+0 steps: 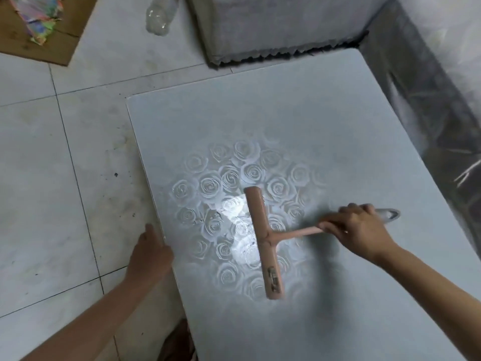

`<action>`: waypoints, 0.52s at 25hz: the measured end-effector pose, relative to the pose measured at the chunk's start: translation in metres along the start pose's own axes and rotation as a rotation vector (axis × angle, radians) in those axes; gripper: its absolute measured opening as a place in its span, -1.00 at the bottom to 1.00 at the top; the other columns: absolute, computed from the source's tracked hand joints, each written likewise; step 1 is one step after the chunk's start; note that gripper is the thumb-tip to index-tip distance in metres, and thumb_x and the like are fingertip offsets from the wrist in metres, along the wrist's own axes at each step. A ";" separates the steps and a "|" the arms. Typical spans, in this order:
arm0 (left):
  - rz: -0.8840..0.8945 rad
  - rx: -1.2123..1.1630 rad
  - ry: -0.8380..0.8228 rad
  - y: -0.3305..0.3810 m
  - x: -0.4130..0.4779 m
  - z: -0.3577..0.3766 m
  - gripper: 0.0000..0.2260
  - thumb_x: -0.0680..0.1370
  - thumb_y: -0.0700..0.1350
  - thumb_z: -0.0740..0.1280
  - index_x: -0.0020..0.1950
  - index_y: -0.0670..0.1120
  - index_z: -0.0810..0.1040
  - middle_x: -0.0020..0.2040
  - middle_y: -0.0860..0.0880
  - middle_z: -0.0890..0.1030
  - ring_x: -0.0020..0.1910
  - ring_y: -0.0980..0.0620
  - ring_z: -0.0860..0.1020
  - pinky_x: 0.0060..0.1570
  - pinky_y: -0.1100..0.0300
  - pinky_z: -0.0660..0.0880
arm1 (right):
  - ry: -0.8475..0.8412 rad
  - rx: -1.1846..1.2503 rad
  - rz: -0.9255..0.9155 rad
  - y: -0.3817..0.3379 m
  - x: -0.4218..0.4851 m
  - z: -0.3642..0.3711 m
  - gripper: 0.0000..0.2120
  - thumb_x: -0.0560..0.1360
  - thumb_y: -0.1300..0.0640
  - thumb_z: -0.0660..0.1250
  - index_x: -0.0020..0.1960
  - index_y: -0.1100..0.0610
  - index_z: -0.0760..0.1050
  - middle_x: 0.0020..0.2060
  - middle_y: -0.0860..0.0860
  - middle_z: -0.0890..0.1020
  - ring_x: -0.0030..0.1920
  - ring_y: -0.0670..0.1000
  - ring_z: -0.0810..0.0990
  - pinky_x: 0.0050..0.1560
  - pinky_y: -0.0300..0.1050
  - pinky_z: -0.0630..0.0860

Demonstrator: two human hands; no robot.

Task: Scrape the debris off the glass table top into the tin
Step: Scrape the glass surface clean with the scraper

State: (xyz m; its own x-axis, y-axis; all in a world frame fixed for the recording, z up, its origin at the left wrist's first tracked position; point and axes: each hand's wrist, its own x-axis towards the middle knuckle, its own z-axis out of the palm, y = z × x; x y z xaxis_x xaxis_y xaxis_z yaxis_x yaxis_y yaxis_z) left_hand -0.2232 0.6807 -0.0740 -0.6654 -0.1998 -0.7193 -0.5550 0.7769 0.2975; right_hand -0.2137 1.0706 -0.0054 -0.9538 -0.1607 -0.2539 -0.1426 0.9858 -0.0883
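A pale glass table top [299, 121] with a rose pattern in its middle fills the centre of the view. A pink T-shaped scraper [263, 241] lies with its long blade on the rose pattern. My right hand [361, 227] grips the scraper's thin handle, fingers curled round it. My left hand [149, 254] rests at the table's left edge, its fingers over the rim; whether it holds anything is hidden. A few dark specks of debris [251, 242] sit just left of the blade. No tin is in view.
A tiled floor [52, 178] with dark specks lies left of the table. A clear plastic bottle [160, 14] and cardboard [39, 40] with coloured scraps lie at the top left. A grey block [273, 24] stands behind the table, a plastic-covered wall [429, 100] to the right.
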 end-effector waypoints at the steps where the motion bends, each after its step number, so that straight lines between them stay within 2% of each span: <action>1: -0.017 0.004 -0.008 -0.002 -0.001 0.001 -0.37 0.57 -0.21 0.22 0.55 -0.22 -0.04 0.47 -0.27 0.23 0.40 -0.24 0.29 0.30 0.01 0.28 | -0.031 -0.007 0.022 0.009 0.003 -0.006 -0.92 0.45 -0.02 0.43 -0.10 -0.05 0.67 -0.35 0.04 0.61 -0.18 0.18 0.60 -0.09 0.03 0.31; 3: -0.034 -0.003 -0.029 -0.005 -0.005 0.003 -0.39 0.57 -0.22 0.21 0.54 -0.23 -0.01 0.50 -0.27 0.20 0.44 -0.22 0.25 0.36 0.03 0.22 | -0.087 -0.066 0.135 0.048 -0.001 -0.021 -0.83 0.50 -0.13 0.30 -0.03 -0.13 0.64 -0.24 0.00 0.66 -0.07 0.14 0.60 -0.09 -0.04 0.23; 6: -0.045 -0.056 -0.044 -0.009 -0.004 0.001 -0.42 0.58 -0.22 0.21 0.55 -0.21 0.05 0.51 -0.24 0.20 0.46 -0.17 0.24 0.39 0.07 0.20 | -0.041 -0.218 0.228 0.071 -0.005 -0.029 -0.75 0.50 -0.21 0.21 -0.02 -0.17 0.63 -0.24 -0.03 0.65 -0.06 0.11 0.57 -0.13 -0.07 0.15; 11: -0.095 -0.177 -0.039 -0.010 0.003 0.002 -0.54 0.56 -0.30 0.20 0.47 -0.18 0.30 0.43 -0.21 0.37 0.38 -0.18 0.36 0.31 0.09 0.29 | -0.033 -0.145 -0.064 -0.026 0.023 -0.005 -0.75 0.52 -0.18 0.24 -0.06 -0.10 0.64 -0.28 0.02 0.64 -0.11 0.14 0.57 -0.06 -0.02 0.25; 13: -0.112 -0.219 -0.030 -0.010 0.003 0.001 -0.55 0.56 -0.30 0.20 0.46 -0.18 0.32 0.38 -0.21 0.42 0.32 -0.18 0.40 0.24 0.08 0.34 | -0.041 -0.193 -0.108 -0.017 0.046 -0.025 -0.74 0.52 -0.20 0.22 -0.02 -0.12 0.63 -0.23 0.00 0.66 -0.07 0.12 0.58 -0.06 -0.04 0.24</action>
State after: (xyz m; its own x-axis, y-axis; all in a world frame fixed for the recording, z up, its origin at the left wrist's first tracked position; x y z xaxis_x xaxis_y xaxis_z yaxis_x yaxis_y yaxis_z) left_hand -0.2195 0.6729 -0.0797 -0.5804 -0.2572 -0.7727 -0.7216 0.6021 0.3416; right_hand -0.2620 1.0474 0.0084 -0.9192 -0.2641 -0.2922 -0.2955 0.9529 0.0682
